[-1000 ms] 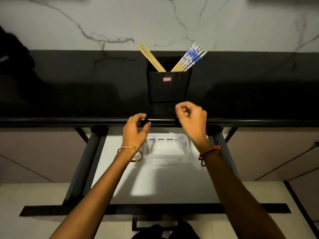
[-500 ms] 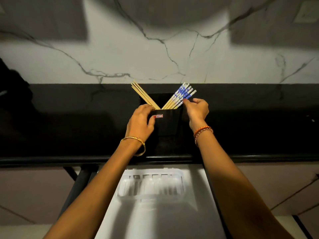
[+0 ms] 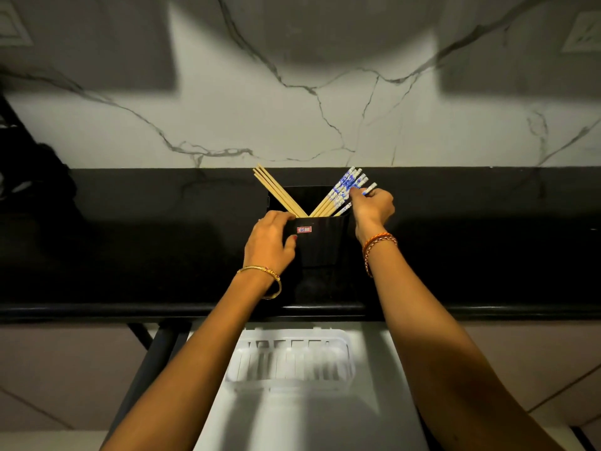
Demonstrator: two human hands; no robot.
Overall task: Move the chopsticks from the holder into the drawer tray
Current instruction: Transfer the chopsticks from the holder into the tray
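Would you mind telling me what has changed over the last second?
Both hands rose from the counter edge to the holder. The left hand now braces its front; the right hand has pinched the blue-patterned chopsticks. The plain chopsticks and white drawer tray stayed put.

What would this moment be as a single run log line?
left hand: steadying holder | right hand: pinching blue-patterned chopsticks | plain chopsticks: in holder | drawer tray: empty
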